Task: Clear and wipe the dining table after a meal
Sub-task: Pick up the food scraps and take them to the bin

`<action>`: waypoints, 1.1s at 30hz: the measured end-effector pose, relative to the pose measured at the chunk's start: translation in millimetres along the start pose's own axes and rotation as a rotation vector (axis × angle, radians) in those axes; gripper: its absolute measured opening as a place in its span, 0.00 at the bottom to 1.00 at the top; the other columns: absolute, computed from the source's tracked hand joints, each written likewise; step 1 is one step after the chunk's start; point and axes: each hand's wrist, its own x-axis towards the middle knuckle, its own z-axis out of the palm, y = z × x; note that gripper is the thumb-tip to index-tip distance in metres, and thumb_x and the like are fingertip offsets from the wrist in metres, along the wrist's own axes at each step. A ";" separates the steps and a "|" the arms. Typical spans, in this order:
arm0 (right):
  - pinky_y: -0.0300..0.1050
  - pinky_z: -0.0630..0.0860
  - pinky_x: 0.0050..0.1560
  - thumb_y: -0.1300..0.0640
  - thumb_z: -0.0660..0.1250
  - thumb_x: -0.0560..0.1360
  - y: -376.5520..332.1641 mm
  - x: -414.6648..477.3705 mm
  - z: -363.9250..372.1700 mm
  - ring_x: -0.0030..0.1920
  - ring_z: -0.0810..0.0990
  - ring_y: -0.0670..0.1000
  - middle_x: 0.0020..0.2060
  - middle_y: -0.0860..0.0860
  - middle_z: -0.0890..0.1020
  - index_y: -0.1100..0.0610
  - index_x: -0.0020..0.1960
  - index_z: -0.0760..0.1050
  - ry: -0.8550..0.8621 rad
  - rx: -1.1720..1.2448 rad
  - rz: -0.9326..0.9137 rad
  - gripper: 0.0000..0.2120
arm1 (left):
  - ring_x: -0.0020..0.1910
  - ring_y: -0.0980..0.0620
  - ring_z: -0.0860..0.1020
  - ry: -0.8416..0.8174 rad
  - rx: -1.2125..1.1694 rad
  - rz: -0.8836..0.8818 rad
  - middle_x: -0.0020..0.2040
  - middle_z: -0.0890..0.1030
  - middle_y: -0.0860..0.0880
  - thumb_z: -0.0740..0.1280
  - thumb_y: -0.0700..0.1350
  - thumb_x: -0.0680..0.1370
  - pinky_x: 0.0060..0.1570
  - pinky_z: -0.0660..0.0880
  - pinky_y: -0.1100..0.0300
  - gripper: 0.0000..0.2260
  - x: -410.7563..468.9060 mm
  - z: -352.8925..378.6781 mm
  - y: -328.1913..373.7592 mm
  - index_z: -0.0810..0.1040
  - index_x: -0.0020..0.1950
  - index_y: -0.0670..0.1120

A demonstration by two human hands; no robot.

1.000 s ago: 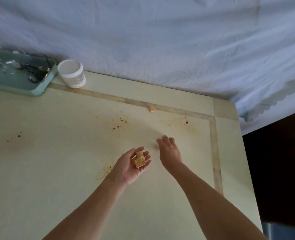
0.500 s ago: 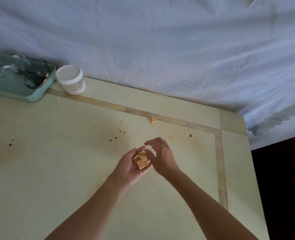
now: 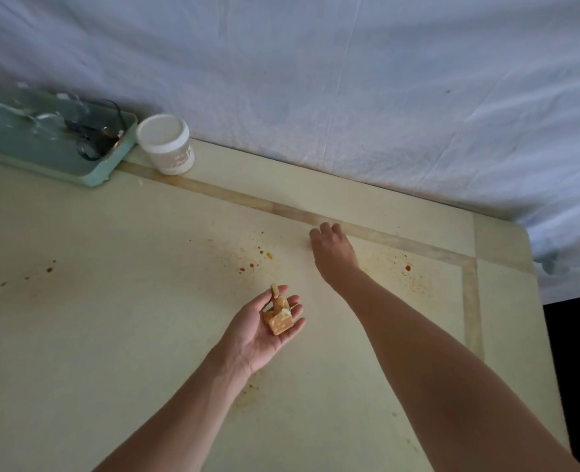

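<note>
head view | looks steeply down and forward (wide-angle) | near table [image 3: 111, 335] | far edge meets sheet [image 3: 350, 80]

The right hand [image 3: 333, 253] lies palm down on the table [image 3: 111, 335] by the inlaid strip, so its fingertips and whatever may be beneath them are hidden, and whether it grips anything cannot be told. The green tray [image 3: 43, 148] runs off the left edge, and the things in it are a blur of clear glints and dark loops too smeared to name. The print on the white tub [image 3: 166, 144] is too small to read, and both forearms are cut off by the bottom edge.
</note>
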 end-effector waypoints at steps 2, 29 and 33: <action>0.57 0.73 0.54 0.76 0.56 0.69 -0.9 -10.9 4.0 0.53 0.72 0.64 0.52 0.64 0.74 0.67 0.56 0.73 0.044 0.064 0.005 0.17 | 0.49 0.43 0.80 0.003 0.007 0.003 0.52 0.81 0.40 0.62 0.45 0.78 0.51 0.79 0.48 0.10 -1.9 0.1 -1.4 0.78 0.53 0.40; 0.53 0.76 0.41 0.76 0.58 0.64 -34.5 -88.3 13.6 0.41 0.73 0.60 0.42 0.61 0.75 0.65 0.47 0.74 0.100 0.202 0.092 0.15 | 0.47 0.44 0.81 0.042 0.073 0.030 0.46 0.84 0.40 0.61 0.44 0.80 0.50 0.80 0.48 0.12 -47.0 -28.5 -14.6 0.79 0.58 0.39; 0.45 0.76 0.51 0.69 0.60 0.73 -48.7 -108.4 -9.4 0.51 0.75 0.54 0.52 0.55 0.75 0.61 0.57 0.74 0.115 0.551 0.246 0.14 | 0.50 0.43 0.79 0.019 0.044 0.026 0.48 0.82 0.40 0.59 0.45 0.81 0.54 0.76 0.47 0.13 -58.6 -22.6 -15.9 0.78 0.58 0.40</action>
